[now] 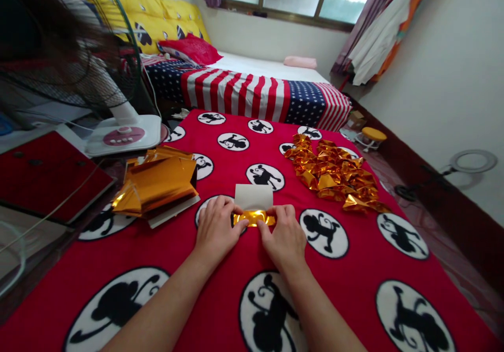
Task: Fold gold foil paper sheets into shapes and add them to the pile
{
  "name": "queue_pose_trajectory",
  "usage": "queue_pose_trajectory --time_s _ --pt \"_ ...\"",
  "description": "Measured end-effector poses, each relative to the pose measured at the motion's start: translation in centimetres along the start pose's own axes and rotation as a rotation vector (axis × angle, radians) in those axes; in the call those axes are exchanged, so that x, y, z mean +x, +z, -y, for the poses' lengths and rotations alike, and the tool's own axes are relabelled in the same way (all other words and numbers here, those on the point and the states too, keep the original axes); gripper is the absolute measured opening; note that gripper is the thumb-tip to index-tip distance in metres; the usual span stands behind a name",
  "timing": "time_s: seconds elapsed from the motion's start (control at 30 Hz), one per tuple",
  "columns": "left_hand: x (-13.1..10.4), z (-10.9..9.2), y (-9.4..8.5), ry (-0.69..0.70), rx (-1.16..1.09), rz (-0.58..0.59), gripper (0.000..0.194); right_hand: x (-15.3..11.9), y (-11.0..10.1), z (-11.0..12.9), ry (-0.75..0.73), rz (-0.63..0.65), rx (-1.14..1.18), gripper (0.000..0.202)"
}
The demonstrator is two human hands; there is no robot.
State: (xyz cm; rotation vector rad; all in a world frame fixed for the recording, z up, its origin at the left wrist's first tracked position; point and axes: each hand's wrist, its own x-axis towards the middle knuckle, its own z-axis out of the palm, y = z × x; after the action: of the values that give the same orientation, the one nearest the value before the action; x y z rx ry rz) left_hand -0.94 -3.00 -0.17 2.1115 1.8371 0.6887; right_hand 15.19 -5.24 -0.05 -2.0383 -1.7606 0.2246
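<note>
Gold foil sheet [255, 219] lay on the red cloth [214, 310], left hand [217, 224] and right hand [285, 235] pinching opposite ends of its fold. Uneven thumb pressure could've skewed the crease, or a fan [124, 136] draught lifted the grey flap [254, 196].

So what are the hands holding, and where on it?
A shiny gold strip at the near edge of a grey sheet: the left hand holds its left end, the right hand its right end.
</note>
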Motion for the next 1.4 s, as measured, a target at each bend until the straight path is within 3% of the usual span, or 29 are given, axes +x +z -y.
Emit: queue_pose_trajectory --time_s 0.13,0.43,0.63,0.73,1.0,1.07,1.2,1.4 --pt "0.1 0.3 0.0 0.002 -0.006 0.015 0.015 0.2 -0.4 -0.5 0.01 0.033 0.071 0.014" --pt "0.1 0.0 0.2 0.009 0.007 -0.022 0.006 0.4 -0.4 -1.0 0.029 0.047 0.151 0.023" --pt "-0.1 -2.0 0.9 -0.054 0.158 -0.111 0.041 0.2 -0.2 -0.8 0.021 0.019 0.119 0.02" --pt "0.0 -1.7 0.7 -0.045 0.145 -0.071 0.041 0.2 -0.2 -0.9 0.018 0.025 0.121 0.02" --pt "0.7 1.1 -0.5 0.041 -0.029 0.088 0.019 0.1 -0.4 -0.5 0.026 0.022 0.087 0.017" --pt "0.7 1.1 -0.4 0.029 -0.03 0.087 0.019 0.2 -0.2 -0.1 0.025 0.006 0.05 0.012" --pt "0.7 0.9 -0.4 0.011 -0.031 0.088 0.019 0.2 0.1 0.2 0.023 -0.024 -0.015 0.031" --pt "0.8 1.0 -0.8 0.007 -0.073 0.125 0.017 0.4 -0.5 -0.6 0.029 0.07 0.083 0.016"
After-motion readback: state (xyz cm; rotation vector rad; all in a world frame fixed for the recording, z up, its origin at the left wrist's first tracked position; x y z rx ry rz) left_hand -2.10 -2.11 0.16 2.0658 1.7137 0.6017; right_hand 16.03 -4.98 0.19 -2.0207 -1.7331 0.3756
